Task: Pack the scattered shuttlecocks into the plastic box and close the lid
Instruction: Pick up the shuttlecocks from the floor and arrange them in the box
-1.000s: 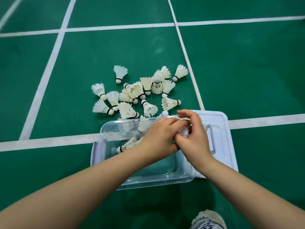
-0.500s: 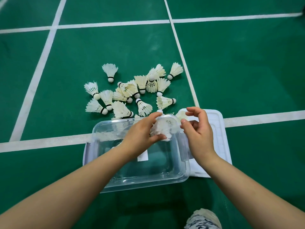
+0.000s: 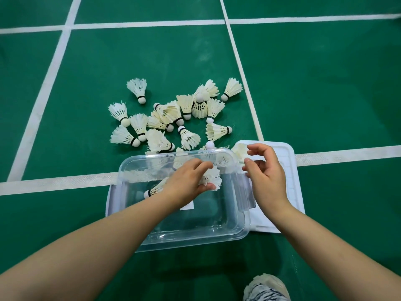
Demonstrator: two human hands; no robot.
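Observation:
A clear plastic box (image 3: 195, 237) stands open on the green court floor. My left hand (image 3: 186, 183) reaches inside it, fingers closed on a white shuttlecock (image 3: 213, 181). Another shuttlecock (image 3: 155, 190) lies in the box beside my wrist. My right hand (image 3: 268, 172) hovers over the box's right wall, fingers apart and holding nothing. The white lid (image 3: 293, 170) lies flat to the right of the box, with one shuttlecock (image 3: 239, 149) on its far corner. Several scattered shuttlecocks (image 3: 173, 118) lie on the floor just beyond the box.
White court lines (image 3: 54, 183) cross the green floor; one runs under the box and lid. The toe of a shoe (image 3: 265, 287) shows at the bottom edge, near the box's front right corner.
My hands, joined over the box a second ago, have parted. The left hand has gone down into the box with a shuttlecock; the right hand has drawn off to the right, fingers spread.

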